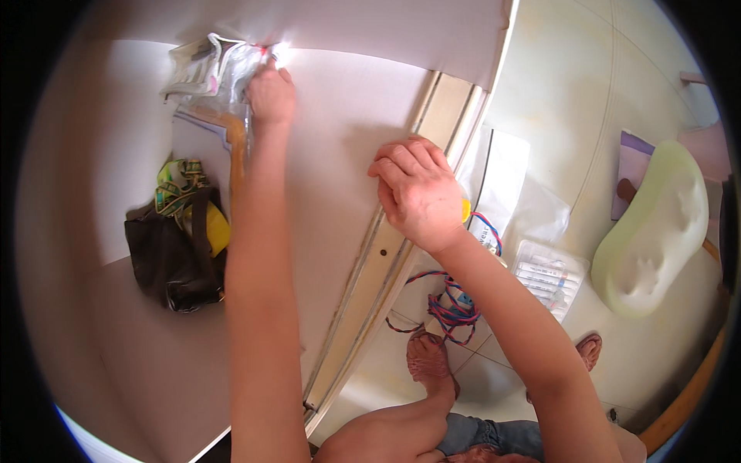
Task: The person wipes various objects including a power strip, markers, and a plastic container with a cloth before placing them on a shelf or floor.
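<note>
My left hand (271, 95) reaches to the back of a white cabinet compartment (341, 104), its fingertips at a shiny clear plastic packet (237, 66) under a bright glare; whether it grips the packet is unclear. A white-edged clear pouch (194, 72) lies left of the packet. Below them is a clear plastic sleeve with a brown edge (234, 136), partly behind my forearm. A black bag (173, 260) with a patterned green strap (179, 185) and a yellow item (215, 228) lies nearer me. My right hand (419, 191) rests over the cabinet's sliding-door track (382, 252), fingers curled, their undersides hidden.
On the tiled floor to the right are a coil of red and blue twisted wire (454, 309), a white plastic bag (503, 168), a clear case of white markers (550, 280) and a pale green footprint-moulded object (654, 231). My bare foot (428, 356) is beside the track.
</note>
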`<action>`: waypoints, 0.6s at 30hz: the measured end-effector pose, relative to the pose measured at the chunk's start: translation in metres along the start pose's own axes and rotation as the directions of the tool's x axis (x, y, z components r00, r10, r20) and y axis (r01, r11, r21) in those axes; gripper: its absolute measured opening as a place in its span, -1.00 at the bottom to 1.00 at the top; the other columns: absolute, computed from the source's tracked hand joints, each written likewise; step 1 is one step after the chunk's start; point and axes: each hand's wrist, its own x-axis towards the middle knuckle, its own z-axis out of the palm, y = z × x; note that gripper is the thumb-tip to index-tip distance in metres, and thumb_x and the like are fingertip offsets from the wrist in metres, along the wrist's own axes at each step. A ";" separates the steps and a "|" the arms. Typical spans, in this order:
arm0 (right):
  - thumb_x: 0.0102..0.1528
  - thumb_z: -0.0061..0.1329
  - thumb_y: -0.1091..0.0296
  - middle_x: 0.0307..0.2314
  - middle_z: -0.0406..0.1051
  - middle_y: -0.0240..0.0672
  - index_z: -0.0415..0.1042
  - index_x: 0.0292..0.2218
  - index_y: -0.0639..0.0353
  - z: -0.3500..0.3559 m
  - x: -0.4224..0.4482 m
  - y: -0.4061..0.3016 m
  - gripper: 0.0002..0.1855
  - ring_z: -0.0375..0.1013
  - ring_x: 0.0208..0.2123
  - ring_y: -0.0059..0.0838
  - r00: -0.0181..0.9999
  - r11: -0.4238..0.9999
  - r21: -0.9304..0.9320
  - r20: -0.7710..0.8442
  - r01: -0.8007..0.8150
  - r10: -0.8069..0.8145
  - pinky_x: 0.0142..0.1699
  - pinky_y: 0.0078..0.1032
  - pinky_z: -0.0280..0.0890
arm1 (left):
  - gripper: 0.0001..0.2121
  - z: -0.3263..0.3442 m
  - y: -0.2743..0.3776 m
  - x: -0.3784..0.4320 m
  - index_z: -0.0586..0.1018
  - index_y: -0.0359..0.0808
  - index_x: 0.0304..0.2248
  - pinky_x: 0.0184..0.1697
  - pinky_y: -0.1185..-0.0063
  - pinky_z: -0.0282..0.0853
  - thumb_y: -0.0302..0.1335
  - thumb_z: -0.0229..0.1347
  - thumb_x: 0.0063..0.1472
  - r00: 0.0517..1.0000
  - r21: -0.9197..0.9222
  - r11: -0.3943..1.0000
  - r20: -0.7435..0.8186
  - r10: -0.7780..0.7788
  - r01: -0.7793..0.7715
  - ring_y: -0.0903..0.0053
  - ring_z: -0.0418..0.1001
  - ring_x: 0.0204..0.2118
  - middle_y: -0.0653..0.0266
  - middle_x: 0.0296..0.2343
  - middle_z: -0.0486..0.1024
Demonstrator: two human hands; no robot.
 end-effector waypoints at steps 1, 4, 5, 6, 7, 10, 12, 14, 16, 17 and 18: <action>-0.19 0.02 0.51 -0.39 0.33 -0.46 0.40 -0.43 0.08 0.000 0.000 0.000 -0.81 0.31 -0.21 -0.38 1.000 1.000 -0.004 0.004 -0.004 0.004 0.03 -0.41 0.19 | -0.75 0.000 0.002 0.006 0.54 -0.31 -0.24 -0.21 0.30 0.41 -0.37 0.02 0.11 0.999 -0.067 0.997 0.007 -0.032 0.032 0.15 0.53 -0.35 0.04 -0.37 0.54; -0.20 0.03 0.51 -0.39 0.33 -0.45 0.39 -0.43 0.09 0.000 0.001 0.001 -0.81 0.31 -0.22 -0.39 1.000 1.000 0.010 -0.017 0.007 -0.007 0.03 -0.41 0.20 | -0.78 0.001 0.010 0.012 0.59 -0.18 -0.28 -0.26 0.35 0.43 -0.35 0.12 0.05 0.986 -0.126 0.979 -0.029 -0.164 0.159 0.21 0.53 -0.39 0.12 -0.42 0.56; -0.20 0.03 0.51 -0.39 0.33 -0.45 0.39 -0.44 0.09 0.000 0.000 0.001 -0.81 0.32 -0.23 -0.39 1.000 1.000 0.012 -0.007 0.004 -0.004 0.03 -0.42 0.20 | -0.78 0.000 0.013 0.008 0.59 -0.18 -0.28 -0.26 0.35 0.43 -0.35 0.12 0.05 0.985 -0.122 0.979 -0.032 -0.167 0.162 0.21 0.53 -0.39 0.12 -0.42 0.56; -0.21 0.03 0.51 -0.40 0.33 -0.45 0.40 -0.44 0.09 -0.002 -0.001 0.004 -0.80 0.32 -0.23 -0.40 1.000 1.000 0.004 0.006 -0.003 0.003 0.03 -0.42 0.20 | -0.80 -0.002 0.025 -0.002 0.61 -0.15 -0.30 -0.28 0.38 0.44 -0.38 0.14 0.03 0.988 -0.210 0.969 -0.055 -0.147 0.133 0.22 0.54 -0.41 0.13 -0.44 0.56; -0.21 0.03 0.51 -0.40 0.33 -0.45 0.40 -0.44 0.09 -0.002 -0.002 0.004 -0.80 0.32 -0.23 -0.40 1.000 1.000 0.007 0.008 0.000 0.000 0.03 -0.42 0.20 | -0.81 -0.005 0.034 -0.012 0.62 -0.12 -0.32 -0.30 0.41 0.45 -0.42 0.17 0.00 0.988 -0.286 0.953 -0.082 -0.131 0.102 0.24 0.54 -0.43 0.14 -0.46 0.57; -0.21 0.01 0.54 -0.42 0.35 -0.46 0.40 -0.47 0.07 0.002 0.001 0.005 -0.82 0.33 -0.26 -0.40 0.999 0.999 0.017 -0.038 0.031 -0.031 0.02 -0.42 0.20 | -0.78 -0.020 0.065 -0.038 0.63 -0.08 -0.28 -0.29 0.42 0.43 -0.44 0.19 0.01 0.981 -0.492 0.869 -0.188 -0.038 -0.061 0.25 0.53 -0.38 0.13 -0.40 0.56; -0.21 0.01 0.54 -0.43 0.36 -0.46 0.42 -0.47 0.06 -0.002 0.000 0.008 -0.82 0.33 -0.26 -0.40 0.999 0.999 0.027 -0.011 0.030 -0.030 0.02 -0.43 0.20 | -0.79 -0.036 0.095 -0.053 0.62 -0.09 -0.29 -0.26 0.43 0.43 -0.48 0.18 0.01 0.972 -0.566 0.808 -0.230 0.038 -0.165 0.28 0.53 -0.38 0.18 -0.38 0.57; -0.21 0.00 0.55 -0.44 0.38 -0.45 0.44 -0.48 0.05 -0.011 0.002 0.006 -0.82 0.33 -0.26 -0.40 0.999 0.999 0.030 0.012 0.042 -0.042 0.02 -0.44 0.20 | -0.80 -0.048 0.114 -0.063 0.62 -0.10 -0.31 -0.21 0.46 0.43 -0.49 0.18 0.01 0.961 -0.612 0.749 -0.249 0.122 -0.254 0.35 0.52 -0.32 0.24 -0.34 0.57; -0.12 -0.02 0.53 -0.49 0.43 -0.42 0.48 -0.44 0.06 -0.026 0.006 0.005 -0.85 0.39 -0.32 -0.36 0.986 0.983 0.182 0.164 -0.003 -0.027 -0.05 -0.45 0.26 | -0.78 -0.056 0.117 -0.066 0.62 -0.11 -0.30 -0.18 0.45 0.42 -0.50 0.19 0.00 0.935 -0.603 0.718 -0.278 0.220 -0.349 0.34 0.51 -0.28 0.26 -0.30 0.56; -0.12 -0.02 0.53 -0.49 0.43 -0.42 0.48 -0.44 0.06 -0.039 0.009 0.005 -0.85 0.39 -0.32 -0.36 0.984 0.986 0.164 0.171 0.018 -0.046 -0.05 -0.45 0.26 | -0.78 -0.055 0.114 -0.066 0.62 -0.13 -0.29 -0.17 0.44 0.41 -0.50 0.19 -0.01 0.916 -0.612 0.686 -0.315 0.247 -0.395 0.32 0.50 -0.27 0.25 -0.27 0.55; -0.07 -0.03 0.51 -0.50 0.45 -0.40 0.49 -0.41 0.07 -0.053 0.012 0.000 -0.86 0.42 -0.35 -0.35 0.911 0.916 0.320 0.399 -0.240 0.100 -0.11 -0.45 0.29 | -0.78 -0.055 0.111 -0.069 0.62 -0.13 -0.29 -0.17 0.44 0.41 -0.50 0.19 -0.01 0.919 -0.617 0.685 -0.321 0.231 -0.388 0.32 0.50 -0.27 0.25 -0.27 0.55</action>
